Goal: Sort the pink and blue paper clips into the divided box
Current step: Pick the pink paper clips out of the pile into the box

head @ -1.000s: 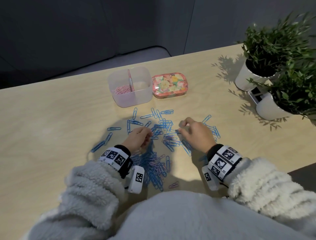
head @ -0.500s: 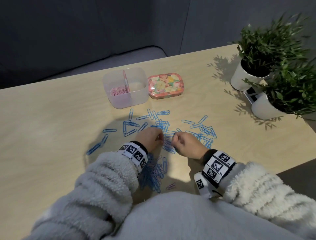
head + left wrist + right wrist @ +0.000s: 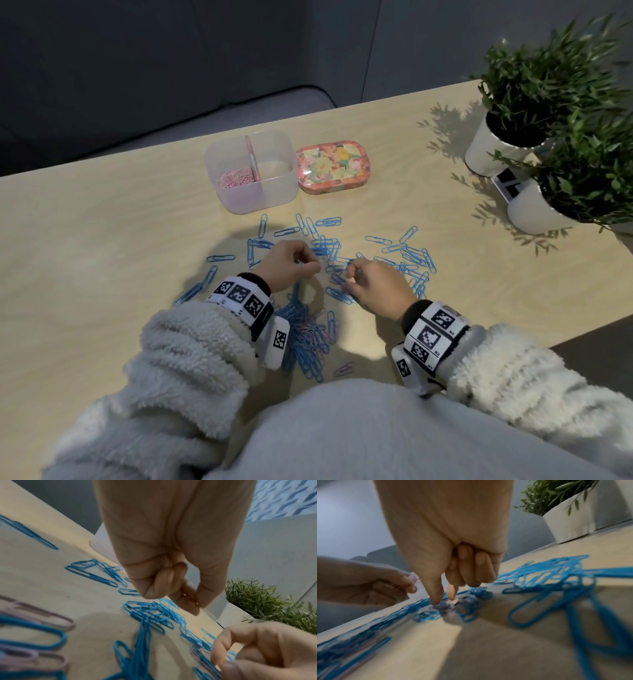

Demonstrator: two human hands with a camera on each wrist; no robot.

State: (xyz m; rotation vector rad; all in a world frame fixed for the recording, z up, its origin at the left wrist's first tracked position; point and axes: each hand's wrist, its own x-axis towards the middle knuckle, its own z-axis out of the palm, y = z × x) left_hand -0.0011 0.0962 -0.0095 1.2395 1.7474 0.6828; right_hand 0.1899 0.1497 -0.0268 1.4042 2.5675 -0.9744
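Observation:
The clear divided box (image 3: 274,195) stands at the back of the table, with pink clips (image 3: 234,178) in its left compartment. Blue clips (image 3: 411,255) lie scattered in front of it. A mixed pile of blue and pink clips (image 3: 305,334) lies near me. My left hand (image 3: 308,262) hovers over the clips with its fingers curled. In the left wrist view my left hand (image 3: 193,601) pinches something thin and glinting, probably a clip. My right hand (image 3: 444,599) has thumb and forefinger down on a pale pink clip (image 3: 443,606) among blue ones.
A flowered tin (image 3: 332,164) sits just right of the box. Two potted plants in white pots (image 3: 489,150) (image 3: 537,212) stand at the far right. One pink clip (image 3: 344,369) lies alone near the table's front edge.
Both hands have drawn together over the middle of the clips. The left hand moved forward and to the right. The right hand moved left and came down onto a clip.

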